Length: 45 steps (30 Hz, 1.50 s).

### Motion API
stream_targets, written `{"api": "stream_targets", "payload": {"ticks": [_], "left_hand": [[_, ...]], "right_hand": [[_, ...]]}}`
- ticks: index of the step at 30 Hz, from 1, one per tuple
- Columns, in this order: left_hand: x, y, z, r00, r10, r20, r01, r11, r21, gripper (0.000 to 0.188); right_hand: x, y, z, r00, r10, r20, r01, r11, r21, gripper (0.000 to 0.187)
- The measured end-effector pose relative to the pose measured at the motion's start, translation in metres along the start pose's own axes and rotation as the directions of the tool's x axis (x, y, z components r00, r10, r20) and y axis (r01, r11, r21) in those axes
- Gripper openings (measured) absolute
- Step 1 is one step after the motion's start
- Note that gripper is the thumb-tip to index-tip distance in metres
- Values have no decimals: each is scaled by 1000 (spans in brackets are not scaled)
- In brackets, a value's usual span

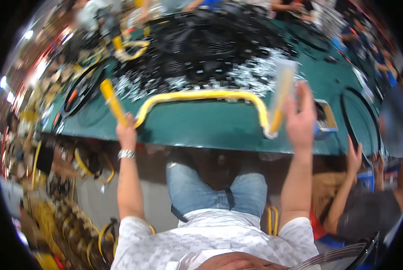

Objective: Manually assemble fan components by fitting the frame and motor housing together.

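Note:
A yellow bent tube (201, 95), shaped like a wide handlebar with both ends turned up, spans the near part of the green table. My left hand (127, 129) is closed around its left bend, below the upright yellow end. At the other end, my right hand (300, 119) is beside the tube and blurred by motion, fingers pointing up. A whitish, see-through sleeve (286, 74) covers the upper part of that right end. Whether my right fingers grip the sleeve or the tube is not clear.
Small silvery pieces (255, 72) and a heap of black parts (197, 40) cover the green table's (201, 126) far half. A small open box (326, 117) stands by my right hand. Another person's hand (354, 155) holds a black hoop (361, 117). More yellow tubes (53, 225) lie at lower left.

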<state>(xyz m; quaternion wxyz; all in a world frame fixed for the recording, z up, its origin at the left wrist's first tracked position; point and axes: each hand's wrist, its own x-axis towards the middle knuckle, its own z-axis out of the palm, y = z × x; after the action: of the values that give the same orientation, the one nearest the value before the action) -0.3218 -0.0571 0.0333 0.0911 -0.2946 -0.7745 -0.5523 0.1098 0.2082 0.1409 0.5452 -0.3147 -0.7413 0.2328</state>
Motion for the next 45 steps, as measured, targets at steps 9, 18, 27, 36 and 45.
{"api": "stream_targets", "payload": {"ticks": [9,18,27,36,45], "left_hand": [[-8,8,-6,999,10,-33,-13,997,-78,34],[7,-24,2,999,-26,19,28,992,-125,42],[-1,-15,8,996,8,-86,-14,998,-68,42],[-3,-13,12,990,-4,-139,0,1000,-30,43],[-12,-37,23,975,-51,-216,-12,960,-280,41]], "right_hand": [[-48,37,57,997,62,-39,-62,998,-2,31],[-78,35,27,978,164,128,-167,986,16,51],[33,12,40,995,-83,46,78,992,98,29],[-111,56,45,998,51,29,-48,995,-90,28],[23,62,6,989,149,-18,-146,983,115,27]]}}
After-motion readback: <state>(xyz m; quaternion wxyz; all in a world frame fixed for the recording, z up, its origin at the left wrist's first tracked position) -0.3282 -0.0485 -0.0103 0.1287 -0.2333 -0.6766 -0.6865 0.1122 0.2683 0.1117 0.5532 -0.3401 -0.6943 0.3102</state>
